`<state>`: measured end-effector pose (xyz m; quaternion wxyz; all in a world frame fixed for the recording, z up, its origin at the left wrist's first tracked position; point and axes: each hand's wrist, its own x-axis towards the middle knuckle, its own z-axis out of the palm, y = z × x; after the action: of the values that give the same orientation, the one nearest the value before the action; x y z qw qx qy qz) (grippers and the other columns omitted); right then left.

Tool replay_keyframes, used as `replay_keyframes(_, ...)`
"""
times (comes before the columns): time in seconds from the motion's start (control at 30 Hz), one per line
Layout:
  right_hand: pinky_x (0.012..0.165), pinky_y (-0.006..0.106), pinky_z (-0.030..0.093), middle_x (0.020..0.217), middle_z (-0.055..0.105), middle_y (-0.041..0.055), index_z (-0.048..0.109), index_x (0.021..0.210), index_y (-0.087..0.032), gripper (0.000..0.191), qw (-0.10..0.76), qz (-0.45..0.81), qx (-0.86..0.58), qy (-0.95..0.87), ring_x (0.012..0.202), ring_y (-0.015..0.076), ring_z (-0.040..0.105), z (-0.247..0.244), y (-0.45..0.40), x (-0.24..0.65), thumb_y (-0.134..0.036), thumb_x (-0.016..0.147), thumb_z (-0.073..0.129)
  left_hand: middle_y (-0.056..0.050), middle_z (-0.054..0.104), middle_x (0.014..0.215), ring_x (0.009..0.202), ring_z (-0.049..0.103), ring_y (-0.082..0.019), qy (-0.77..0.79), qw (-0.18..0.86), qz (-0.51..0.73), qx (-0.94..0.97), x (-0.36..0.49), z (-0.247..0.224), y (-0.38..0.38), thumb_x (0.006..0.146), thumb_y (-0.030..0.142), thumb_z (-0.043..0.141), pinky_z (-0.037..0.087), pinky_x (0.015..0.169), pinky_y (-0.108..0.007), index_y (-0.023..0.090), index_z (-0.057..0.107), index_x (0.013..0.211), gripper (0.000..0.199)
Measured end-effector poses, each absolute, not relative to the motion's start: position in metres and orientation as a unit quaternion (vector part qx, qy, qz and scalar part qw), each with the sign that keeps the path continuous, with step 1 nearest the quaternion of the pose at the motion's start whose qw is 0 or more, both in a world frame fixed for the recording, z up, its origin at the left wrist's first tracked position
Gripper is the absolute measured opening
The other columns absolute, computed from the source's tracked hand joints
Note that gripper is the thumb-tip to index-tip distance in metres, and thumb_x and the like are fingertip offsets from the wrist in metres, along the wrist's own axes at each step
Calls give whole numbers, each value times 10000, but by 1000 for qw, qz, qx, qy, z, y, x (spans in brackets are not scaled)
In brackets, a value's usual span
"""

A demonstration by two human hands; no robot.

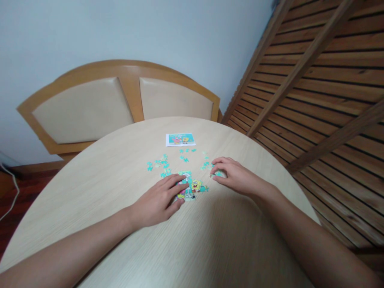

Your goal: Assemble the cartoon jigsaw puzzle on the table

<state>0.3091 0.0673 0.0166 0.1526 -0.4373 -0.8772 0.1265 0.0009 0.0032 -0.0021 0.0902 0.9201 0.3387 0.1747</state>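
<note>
My left hand [160, 197] lies with its fingers spread over the left part of a partly joined cartoon jigsaw puzzle [188, 190], hiding some of it. A yellow square character shows on the puzzle's right side. To the right of it, my right hand [234, 175] is bent, with thumb and fingertips close together around a small jigsaw piece [210, 175]. Several loose turquoise pieces [205, 165] lie just beyond those fingertips. More loose pieces [164, 164] are scattered past my left hand, and a few [184, 159] lie further back in the middle.
A small picture sheet [181, 139] with the cartoon scene lies toward the far side of the round wooden table [126, 256]. Behind it stands a padded wooden chair back [129, 96] against the wall. A slatted wooden panel [324, 92] rises at the right.
</note>
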Motion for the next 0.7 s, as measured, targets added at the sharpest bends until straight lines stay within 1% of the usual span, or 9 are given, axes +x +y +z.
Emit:
replay_keyframes(0.17, 1067, 470, 401, 1242, 628, 90, 739, 949, -249, 109, 142, 139, -440, -876, 1220, 285, 553, 19, 64, 306, -320, 895, 676, -152, 486, 1495, 1392, 447, -300, 342, 91, 164, 921, 2, -1, 3, 1022, 305, 488, 413, 1161, -510, 172, 544, 1402, 407)
replay_keyframes(0.37, 1051, 464, 403, 1228, 634, 85, 723, 899, -242, 98, 133, 149, -442, -875, 1212, 284, 549, 24, 58, 301, -333, 885, 689, -133, 503, 1486, 1383, 461, -302, 342, 98, 177, 918, 2, 0, 2, 1009, 296, 513, 420, 1154, -511, 205, 541, 1407, 409)
replay_keyframes(0.47, 1013, 444, 417, 1137, 657, 79, 714, 885, -234, 90, 125, 152, -439, -877, 1147, 277, 574, 27, 58, 300, -322, 872, 704, -128, 505, 1487, 1383, 462, -302, 343, 98, 179, 917, 2, -1, 3, 1008, 294, 514, 418, 1154, -513, 214, 535, 1415, 415)
replay_keyframes(0.57, 968, 415, 425, 1030, 680, 63, 701, 886, -224, 86, 121, 154, -430, -881, 1075, 263, 597, 28, 58, 299, -309, 869, 703, -135, 496, 1495, 1385, 459, -304, 343, 96, 175, 918, 2, -1, 3, 1011, 301, 509, 417, 1154, -515, 200, 540, 1410, 413)
replay_keyframes(0.7, 951, 401, 414, 970, 720, 41, 703, 891, -222, 67, 112, 165, -428, -882, 1021, 248, 627, 31, 57, 298, -285, 869, 695, -128, 492, 1501, 1386, 459, -302, 344, 97, 181, 916, 2, -1, 3, 1010, 300, 513, 419, 1154, -515, 213, 535, 1415, 415)
